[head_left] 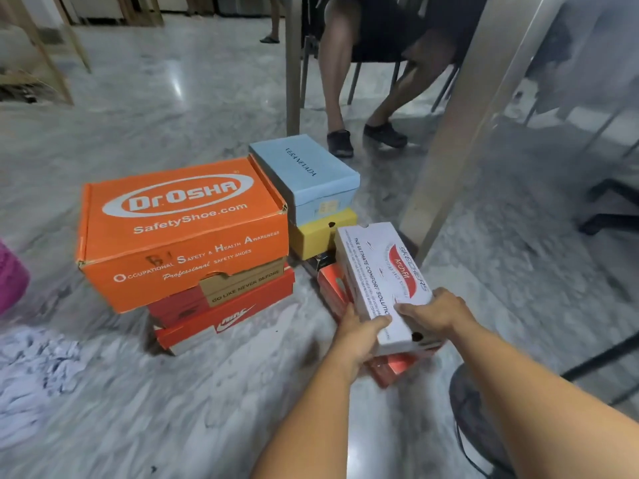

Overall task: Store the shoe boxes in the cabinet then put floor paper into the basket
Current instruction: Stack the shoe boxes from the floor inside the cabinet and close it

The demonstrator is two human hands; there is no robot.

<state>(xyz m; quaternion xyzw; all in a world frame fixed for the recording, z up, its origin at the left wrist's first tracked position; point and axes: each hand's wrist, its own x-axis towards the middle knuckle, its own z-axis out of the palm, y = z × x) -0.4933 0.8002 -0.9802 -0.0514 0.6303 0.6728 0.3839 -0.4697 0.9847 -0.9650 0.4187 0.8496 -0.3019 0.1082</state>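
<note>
Shoe boxes sit in stacks on the marble floor (207, 98). White box (383, 285), printed "SKECHERS Arch Fit" and "THE ULTIMATE COMFORT SOLUTION", lies on a red box (394, 366); left hand (359, 335) and right hand (435, 314) both grip its near end. Left stack: orange box (179, 233) on top, "Dr.OSHA", "SafetyShoe.com", "Occupational Safety & Health Awareness", "Professional Safety Shoes". Under it a brown-lidded box (242, 283) reading "GO LIKE NEVER BEFORE", then a red-orange Nike box (228, 316). Behind: light blue box (304, 178) marked "VERA NEVADA" on a yellow box (318, 235). Crumpled white paper (31, 368) lies on the floor at left, near a pink basket (10, 278). A seated person's legs (345, 81) show beyond the stacks.
</note>
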